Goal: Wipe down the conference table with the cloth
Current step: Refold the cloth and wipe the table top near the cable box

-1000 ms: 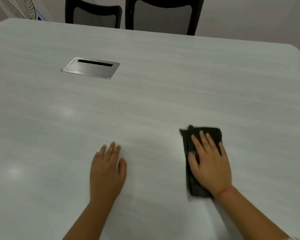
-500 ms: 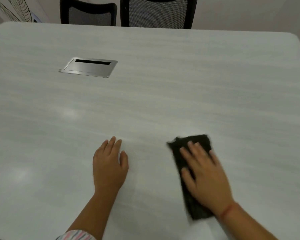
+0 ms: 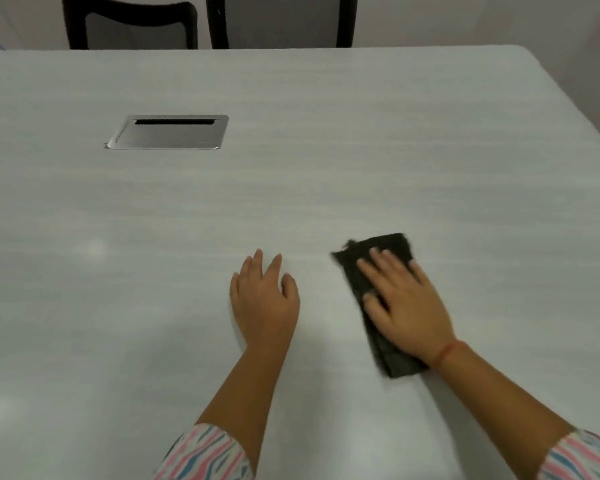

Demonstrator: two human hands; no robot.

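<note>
Head view, right hand (image 3: 407,306) flat on cloth (image 3: 364,271)

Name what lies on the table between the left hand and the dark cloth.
Nothing: the head view shows only bare tabletop between the left hand and the cloth, which the right hand presses flat.

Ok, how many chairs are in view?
2. The lower chair stands behind the far edge of the table; the taller chair is just right of it. More may be out of frame.
</note>
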